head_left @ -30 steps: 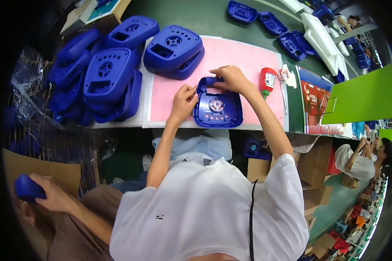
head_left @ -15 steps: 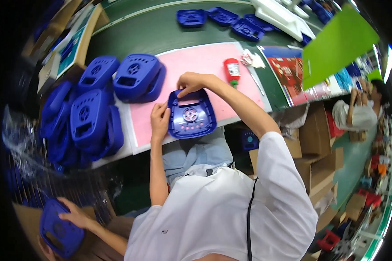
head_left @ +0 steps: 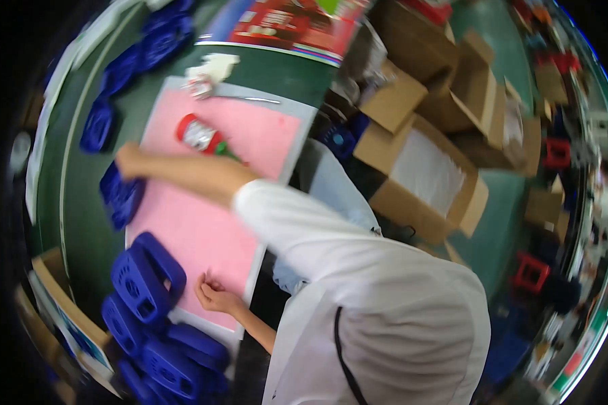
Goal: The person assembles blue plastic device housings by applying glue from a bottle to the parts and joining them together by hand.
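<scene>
My right hand [head_left: 130, 162], smeared by motion, reaches across to the far side of the pink mat [head_left: 206, 233]. It grips the upper end of a blue plastic housing shell [head_left: 123, 199], which lies at the mat's far edge with its hollow inside showing. Near the mat's front edge rests my left hand [head_left: 217, 297], fingers loosely curled and apart, with nothing visible in them. Just beyond it a pile of blue housing shells [head_left: 145, 280] covers the mat's corner and the table beside it. A red bottle with a green cap [head_left: 199, 135] lies beyond my right forearm.
More blue shells [head_left: 98, 121] lie in a row along the far table. Crumpled white tissue [head_left: 216, 67] and a thin metal tool [head_left: 246, 100] are at the mat's upper end. Open cardboard boxes [head_left: 422, 175] stand on the right. A wooden-edged box [head_left: 64, 317] sits at the lower left.
My view has turned, so the table appears rotated. The shell held in both hands has left the left hand; my right hand is now at the mat's far edge with a shell.
</scene>
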`<action>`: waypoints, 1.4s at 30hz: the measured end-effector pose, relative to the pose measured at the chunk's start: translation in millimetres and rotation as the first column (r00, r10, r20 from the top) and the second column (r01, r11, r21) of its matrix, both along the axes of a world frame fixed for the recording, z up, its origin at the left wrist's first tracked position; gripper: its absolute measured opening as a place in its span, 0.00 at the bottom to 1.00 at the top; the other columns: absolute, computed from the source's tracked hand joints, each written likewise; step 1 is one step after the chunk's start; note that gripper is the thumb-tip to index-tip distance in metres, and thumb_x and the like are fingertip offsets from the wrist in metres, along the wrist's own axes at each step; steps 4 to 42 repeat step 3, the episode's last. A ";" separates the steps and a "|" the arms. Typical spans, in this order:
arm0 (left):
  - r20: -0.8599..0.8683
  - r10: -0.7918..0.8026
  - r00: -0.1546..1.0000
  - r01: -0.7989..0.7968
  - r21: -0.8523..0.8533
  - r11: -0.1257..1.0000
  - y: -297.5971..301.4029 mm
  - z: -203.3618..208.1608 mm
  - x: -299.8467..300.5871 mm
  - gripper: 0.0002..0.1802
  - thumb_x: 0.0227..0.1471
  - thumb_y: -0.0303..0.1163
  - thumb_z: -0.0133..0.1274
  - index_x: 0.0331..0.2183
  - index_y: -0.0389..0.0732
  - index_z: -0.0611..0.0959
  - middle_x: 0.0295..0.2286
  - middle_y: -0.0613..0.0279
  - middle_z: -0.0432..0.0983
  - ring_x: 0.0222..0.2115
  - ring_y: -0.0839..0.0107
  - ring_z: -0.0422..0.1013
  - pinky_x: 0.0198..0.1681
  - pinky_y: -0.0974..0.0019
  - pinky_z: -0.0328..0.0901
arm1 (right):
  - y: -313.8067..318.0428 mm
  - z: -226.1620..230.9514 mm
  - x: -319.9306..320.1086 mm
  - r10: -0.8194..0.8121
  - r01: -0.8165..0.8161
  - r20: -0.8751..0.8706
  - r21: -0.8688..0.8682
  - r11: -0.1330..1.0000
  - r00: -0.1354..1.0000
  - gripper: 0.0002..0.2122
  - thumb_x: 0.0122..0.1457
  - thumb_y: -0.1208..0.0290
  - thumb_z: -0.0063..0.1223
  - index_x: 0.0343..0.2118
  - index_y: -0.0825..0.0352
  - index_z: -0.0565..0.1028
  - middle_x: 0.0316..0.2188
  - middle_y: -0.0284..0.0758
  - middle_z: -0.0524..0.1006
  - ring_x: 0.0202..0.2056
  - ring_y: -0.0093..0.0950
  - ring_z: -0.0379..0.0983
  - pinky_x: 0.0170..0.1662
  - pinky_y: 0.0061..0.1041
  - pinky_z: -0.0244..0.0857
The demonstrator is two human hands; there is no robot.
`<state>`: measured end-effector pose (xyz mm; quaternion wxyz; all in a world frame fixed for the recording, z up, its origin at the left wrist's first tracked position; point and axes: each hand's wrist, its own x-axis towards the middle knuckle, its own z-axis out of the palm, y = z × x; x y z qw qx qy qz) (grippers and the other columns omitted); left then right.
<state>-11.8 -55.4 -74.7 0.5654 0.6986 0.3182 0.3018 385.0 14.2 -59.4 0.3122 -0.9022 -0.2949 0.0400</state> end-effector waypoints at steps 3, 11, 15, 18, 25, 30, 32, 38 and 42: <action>-0.054 -0.030 0.998 0.035 0.079 0.996 20.3 -31.4 -8.9 0.14 0.55 0.28 0.40 0.34 0.31 0.80 0.25 0.58 0.77 0.16 0.82 0.60 0.18 0.79 0.53 | 8.6 -27.2 2.5 0.016 0.014 -0.130 0.223 0.975 0.991 0.15 0.36 0.63 0.60 0.30 0.60 0.83 0.32 0.46 0.80 0.40 0.43 0.75 0.46 0.41 0.67; -0.054 -0.030 0.998 0.035 0.079 0.996 20.3 -31.4 -8.9 0.14 0.55 0.28 0.40 0.34 0.31 0.80 0.25 0.58 0.77 0.16 0.82 0.60 0.18 0.79 0.53 | 8.6 -27.2 2.5 0.016 0.014 -0.130 0.223 0.975 0.991 0.15 0.36 0.63 0.60 0.30 0.60 0.83 0.32 0.46 0.80 0.40 0.43 0.75 0.46 0.41 0.67; -0.054 -0.030 0.998 0.035 0.079 0.996 20.3 -31.4 -8.9 0.14 0.55 0.28 0.40 0.34 0.31 0.80 0.25 0.58 0.77 0.16 0.82 0.60 0.18 0.79 0.53 | 8.6 -27.2 2.5 0.016 0.014 -0.130 0.223 0.975 0.991 0.15 0.36 0.63 0.60 0.30 0.60 0.83 0.32 0.46 0.80 0.40 0.43 0.75 0.46 0.41 0.67; -0.054 -0.030 0.998 0.035 0.079 0.996 20.3 -31.4 -8.9 0.14 0.55 0.28 0.40 0.34 0.31 0.80 0.25 0.58 0.77 0.16 0.82 0.60 0.18 0.79 0.53 | 8.6 -27.2 2.5 0.016 0.014 -0.130 0.223 0.975 0.991 0.15 0.36 0.63 0.60 0.30 0.60 0.83 0.32 0.46 0.80 0.40 0.43 0.75 0.46 0.41 0.67; -0.054 -0.030 0.998 0.035 0.079 0.996 20.3 -31.4 -8.9 0.14 0.55 0.28 0.40 0.34 0.31 0.80 0.25 0.58 0.77 0.16 0.82 0.60 0.18 0.79 0.53 | 8.6 -27.2 2.5 0.016 0.014 -0.130 0.223 0.975 0.991 0.15 0.36 0.63 0.60 0.30 0.60 0.83 0.32 0.46 0.80 0.40 0.43 0.75 0.46 0.41 0.67; -0.054 -0.030 0.998 0.035 0.079 0.996 20.3 -31.4 -8.9 0.14 0.55 0.28 0.40 0.34 0.31 0.80 0.25 0.58 0.77 0.16 0.82 0.60 0.18 0.79 0.53 | 8.6 -27.2 2.5 0.016 0.014 -0.130 0.223 0.975 0.991 0.15 0.36 0.63 0.60 0.30 0.60 0.83 0.32 0.46 0.80 0.40 0.43 0.75 0.46 0.41 0.67; -0.054 -0.030 0.998 0.035 0.079 0.996 20.3 -31.4 -8.9 0.14 0.55 0.28 0.40 0.34 0.31 0.80 0.25 0.58 0.77 0.16 0.82 0.60 0.18 0.79 0.53 | 8.6 -27.2 2.5 0.016 0.014 -0.130 0.223 0.975 0.991 0.15 0.36 0.63 0.60 0.30 0.60 0.83 0.32 0.46 0.80 0.40 0.43 0.75 0.46 0.41 0.67; -0.054 -0.030 0.998 0.035 0.079 0.996 20.3 -31.4 -8.9 0.14 0.55 0.28 0.40 0.34 0.31 0.80 0.25 0.58 0.77 0.16 0.82 0.60 0.18 0.79 0.53 | 8.6 -27.2 2.5 0.016 0.014 -0.130 0.223 0.975 0.991 0.15 0.36 0.63 0.60 0.30 0.60 0.83 0.32 0.46 0.80 0.40 0.43 0.75 0.46 0.41 0.67; -0.054 -0.030 0.998 0.035 0.079 0.996 20.3 -31.4 -8.9 0.14 0.55 0.28 0.40 0.34 0.31 0.80 0.25 0.58 0.77 0.16 0.82 0.60 0.18 0.79 0.53 | 8.6 -27.2 2.5 0.016 0.014 -0.130 0.223 0.975 0.991 0.15 0.36 0.63 0.60 0.30 0.60 0.83 0.32 0.46 0.80 0.40 0.43 0.75 0.46 0.41 0.67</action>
